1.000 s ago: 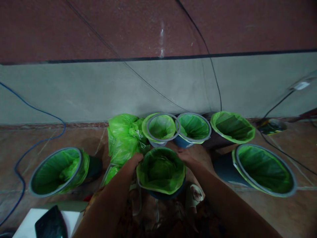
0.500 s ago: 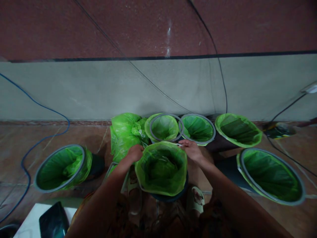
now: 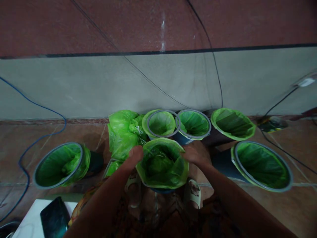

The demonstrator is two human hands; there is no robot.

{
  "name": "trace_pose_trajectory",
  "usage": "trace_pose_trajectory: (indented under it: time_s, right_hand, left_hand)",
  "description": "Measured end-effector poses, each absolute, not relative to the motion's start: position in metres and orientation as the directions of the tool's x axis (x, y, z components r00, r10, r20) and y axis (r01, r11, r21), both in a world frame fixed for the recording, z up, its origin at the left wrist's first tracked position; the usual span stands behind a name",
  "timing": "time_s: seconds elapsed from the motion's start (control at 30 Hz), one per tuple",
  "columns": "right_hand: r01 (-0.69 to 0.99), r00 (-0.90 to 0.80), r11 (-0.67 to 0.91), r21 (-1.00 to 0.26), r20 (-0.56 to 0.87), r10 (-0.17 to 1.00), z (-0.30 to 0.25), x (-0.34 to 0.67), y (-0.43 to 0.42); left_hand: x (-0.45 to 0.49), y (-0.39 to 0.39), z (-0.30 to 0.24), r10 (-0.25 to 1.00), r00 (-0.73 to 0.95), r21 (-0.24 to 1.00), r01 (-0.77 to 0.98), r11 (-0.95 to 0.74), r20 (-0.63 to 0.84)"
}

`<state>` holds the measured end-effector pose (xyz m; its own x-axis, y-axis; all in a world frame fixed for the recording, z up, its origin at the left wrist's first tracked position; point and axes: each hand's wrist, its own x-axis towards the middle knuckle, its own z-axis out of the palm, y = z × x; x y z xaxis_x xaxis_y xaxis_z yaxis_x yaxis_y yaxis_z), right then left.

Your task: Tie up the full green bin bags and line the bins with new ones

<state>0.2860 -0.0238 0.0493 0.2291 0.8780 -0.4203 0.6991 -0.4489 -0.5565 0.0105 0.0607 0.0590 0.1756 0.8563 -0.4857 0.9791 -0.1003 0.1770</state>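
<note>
Between my feet stands a bin with a green bag (image 3: 162, 183) folded over its rim. On the bag's left edge, my left hand (image 3: 135, 154) is closed, its thumb on top. My right hand (image 3: 192, 154) grips the opposite edge of the same bag, slightly smeared by motion. Inside the bag lies crumpled green plastic (image 3: 160, 162). Just beyond my left hand sits a tied, filled green bag (image 3: 122, 127) with a white drawstring.
Lined bins stand along the wall, one with a loose grey ring (image 3: 178, 123) over it. Another lined bin (image 3: 262, 165) leans at right, and one (image 3: 58, 165) at left. A phone (image 3: 54, 216) lies on a white surface. A blue cable (image 3: 37, 140) crosses the floor.
My right hand has moved lower along the right side of the bag's edge, and the white drawstring at its fingers no longer shows. The view has shifted slightly.
</note>
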Motion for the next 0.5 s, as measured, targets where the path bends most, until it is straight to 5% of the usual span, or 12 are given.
trace_pose_trajectory:
  time_s: [0.13, 0.37, 0.5]
  right_hand:
    - [0.620, 0.050, -0.422, -0.661, -0.503, 0.863, 0.064, 0.283, -0.033]
    - [0.275, -0.410, -0.619, -0.736, -0.672, 0.617, 0.084, 0.274, -0.057]
    - [0.458, -0.251, -0.596, -0.659, -0.739, 0.625, 0.072, 0.282, -0.057]
  left_hand:
    - [0.015, 0.068, 0.064, 0.869, 0.224, 0.143, 0.974, -0.178, -0.442]
    - [0.024, 0.080, 0.075, 0.936, 0.254, 0.281, 0.942, -0.183, -0.242]
    - [0.024, 0.074, 0.072, 0.909, 0.254, 0.317, 0.937, -0.146, -0.332]
